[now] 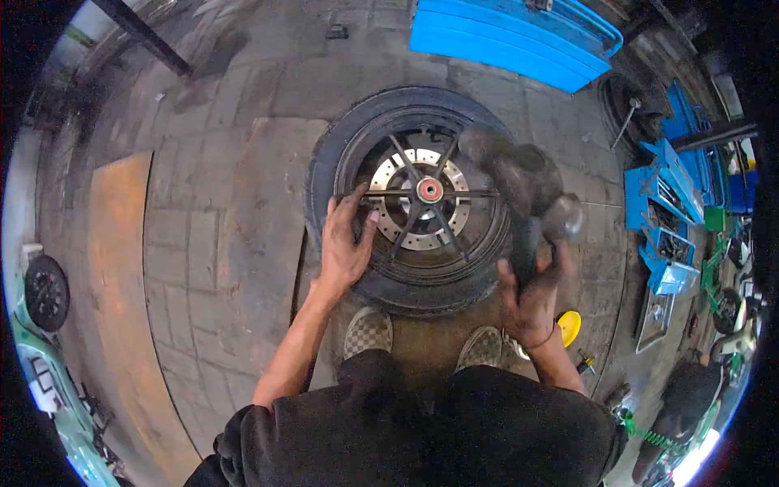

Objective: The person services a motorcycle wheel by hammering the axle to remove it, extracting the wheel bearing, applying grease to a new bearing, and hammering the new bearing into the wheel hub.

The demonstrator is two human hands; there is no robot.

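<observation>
A motorcycle wheel (410,268) with a black tyre, black spokes and a silver brake disc (388,174) lies flat on the paved floor in front of my feet. My left hand (344,243) rests spread on the wheel's left rim and tyre, fingers apart. My right hand (531,296) grips the dark handle of a hammer (519,183). The hammer's head is blurred and hangs over the right side of the wheel. A red hub (429,190) sits at the wheel's centre.
Blue metal panels (511,36) lie at the back. A blue toolbox (665,219) with tools stands at the right, near another tyre (629,114). A yellow lid (570,326) lies by my right foot. A scooter (40,325) stands at the left.
</observation>
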